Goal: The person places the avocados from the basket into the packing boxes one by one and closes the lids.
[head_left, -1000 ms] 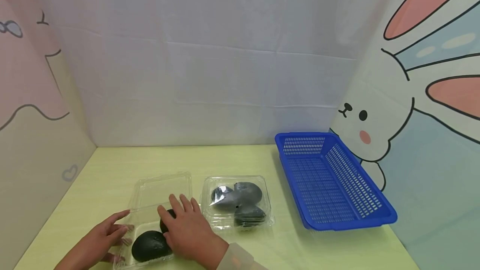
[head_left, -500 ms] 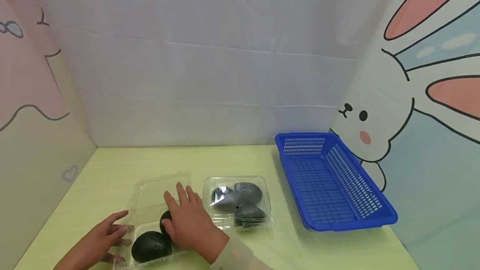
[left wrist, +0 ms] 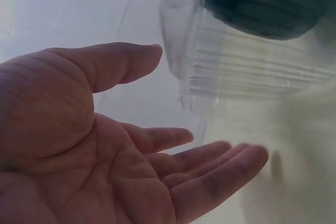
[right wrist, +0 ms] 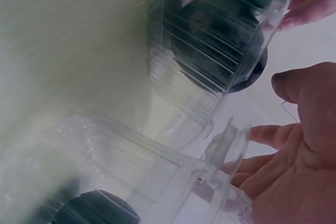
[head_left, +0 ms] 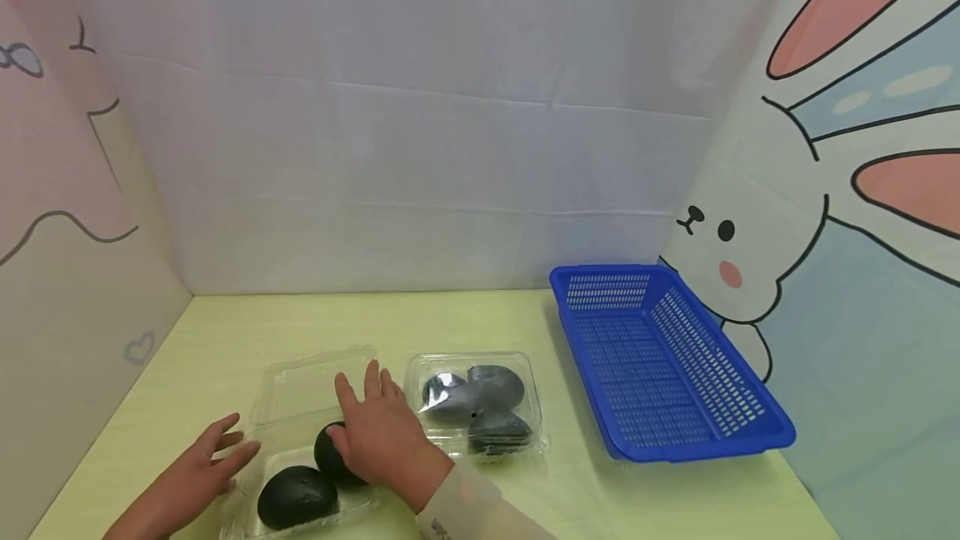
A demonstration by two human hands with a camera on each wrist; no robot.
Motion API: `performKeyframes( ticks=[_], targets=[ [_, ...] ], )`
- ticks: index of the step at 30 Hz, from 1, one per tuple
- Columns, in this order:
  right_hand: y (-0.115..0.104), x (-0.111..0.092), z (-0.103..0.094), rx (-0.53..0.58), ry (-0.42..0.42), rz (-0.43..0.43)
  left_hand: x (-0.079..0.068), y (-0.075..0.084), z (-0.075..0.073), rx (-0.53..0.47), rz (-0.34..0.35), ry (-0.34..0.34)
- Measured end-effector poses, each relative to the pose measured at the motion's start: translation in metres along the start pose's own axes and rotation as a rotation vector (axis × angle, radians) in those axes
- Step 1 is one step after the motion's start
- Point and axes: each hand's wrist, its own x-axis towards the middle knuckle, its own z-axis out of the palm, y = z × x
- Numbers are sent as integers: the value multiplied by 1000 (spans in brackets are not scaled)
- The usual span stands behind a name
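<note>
An opened clear plastic clamshell box (head_left: 262, 448) stands at the front left, its lid (head_left: 315, 386) folded back. Inside lie two dark, smooth oval fruits that look like avocados: a nearer avocado (head_left: 297, 497) and a second avocado (head_left: 333, 452), partly behind my right hand (head_left: 386, 432). That hand hovers at the box's right side with its fingers extended. In the right wrist view its thumb stands apart from the box wall. My left hand (head_left: 191, 473) is beside the box's left side. The left wrist view shows its thumb and fingers spread, with nothing gripped.
A second clamshell box (head_left: 534, 407), lid down, holds several similar dark fruits right of the first. Farther right a blue perforated basket (head_left: 615, 440) sits on the pale yellow table (head_left: 450, 319). Printed fabric walls (head_left: 435, 148) enclose the back and sides.
My left hand has loosened from the box's left edge and drawn slightly away. My right hand has shifted a little and uncovered more of the second avocado. The opened box has moved slightly left.
</note>
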Motion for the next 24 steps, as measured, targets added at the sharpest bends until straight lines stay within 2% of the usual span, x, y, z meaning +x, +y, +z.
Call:
performKeyframes(
  ticks=[5,15,21,24],
  targets=[
    [-1,2,-1,12,-17,-4,2,5,-2,85,-16,3],
    [-2,7,-2,47,-49,12,2,12,3,41,38,14],
    [-3,8,-3,120,-65,38,2,15,3,22,47,15],
    [-4,9,-2,113,-81,57,2,15,3,24,48,17]
  ],
)
